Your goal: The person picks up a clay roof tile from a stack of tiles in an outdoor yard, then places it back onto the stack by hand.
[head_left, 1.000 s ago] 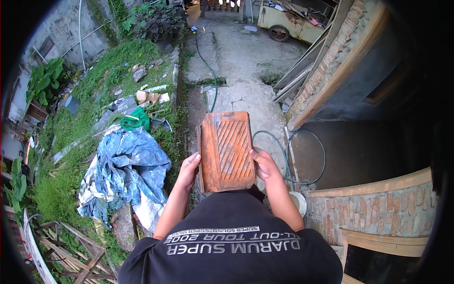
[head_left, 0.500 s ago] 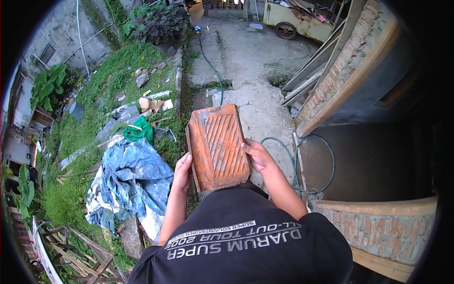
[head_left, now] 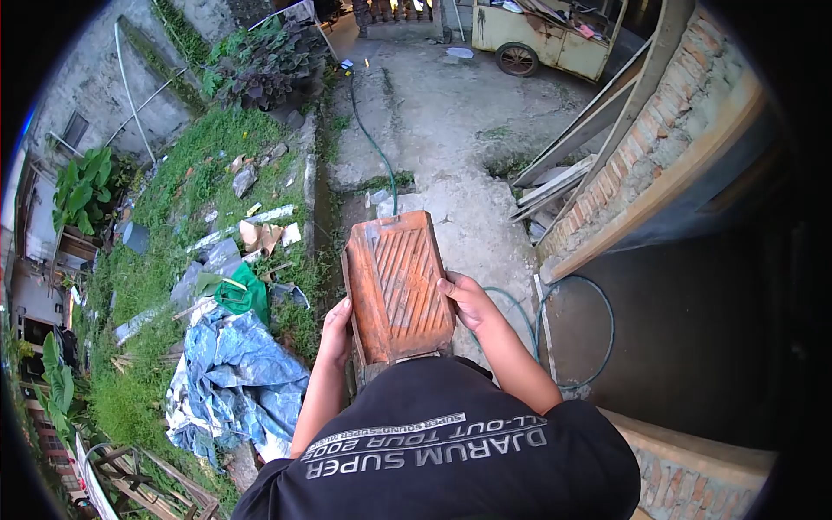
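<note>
Held out in front of my black shirt is an orange clay roof tile (head_left: 401, 286), with slanted ridges on its upper face and dark stains. My left hand (head_left: 336, 328) grips its left edge, thumb showing along the side. On the opposite edge, my right hand (head_left: 464, 300) has its thumb on top of the ridged face, the other fingers mostly hidden beneath. The tile's near end comes close to my shirt (head_left: 425, 433).
Ahead runs a concrete path (head_left: 451, 113) with a green hose (head_left: 374, 139) along it. A crumpled blue tarp (head_left: 238, 373) lies on grass at left. Brick walling (head_left: 637, 147) and leaning boards (head_left: 563, 186) stand at right. A wheeled cart (head_left: 542, 43) is at the far end.
The tile and both hands sit slightly lower in view, with the grip unchanged. The surroundings have shifted, with the cart and path further into view.
</note>
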A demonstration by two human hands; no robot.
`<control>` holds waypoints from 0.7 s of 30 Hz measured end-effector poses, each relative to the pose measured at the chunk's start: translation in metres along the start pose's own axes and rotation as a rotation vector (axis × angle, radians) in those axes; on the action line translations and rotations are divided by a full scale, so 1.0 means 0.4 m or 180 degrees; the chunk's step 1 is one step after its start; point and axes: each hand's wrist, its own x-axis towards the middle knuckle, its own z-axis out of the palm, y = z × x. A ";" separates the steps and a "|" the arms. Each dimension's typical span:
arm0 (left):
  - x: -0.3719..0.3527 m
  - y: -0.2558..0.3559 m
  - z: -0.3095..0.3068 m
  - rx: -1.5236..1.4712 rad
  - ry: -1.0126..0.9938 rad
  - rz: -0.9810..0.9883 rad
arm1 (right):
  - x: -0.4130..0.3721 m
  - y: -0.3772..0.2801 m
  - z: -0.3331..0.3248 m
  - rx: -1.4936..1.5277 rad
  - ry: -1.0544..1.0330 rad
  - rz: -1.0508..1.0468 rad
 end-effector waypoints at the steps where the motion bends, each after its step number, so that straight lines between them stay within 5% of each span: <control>1: 0.026 -0.006 0.019 0.0055 0.0039 0.0024 | 0.016 -0.020 -0.025 0.0013 -0.0031 0.0013; 21: 0.563 0.031 0.150 0.0176 -0.0456 -0.0366 | 0.302 -0.230 -0.233 0.0160 0.0628 -0.0230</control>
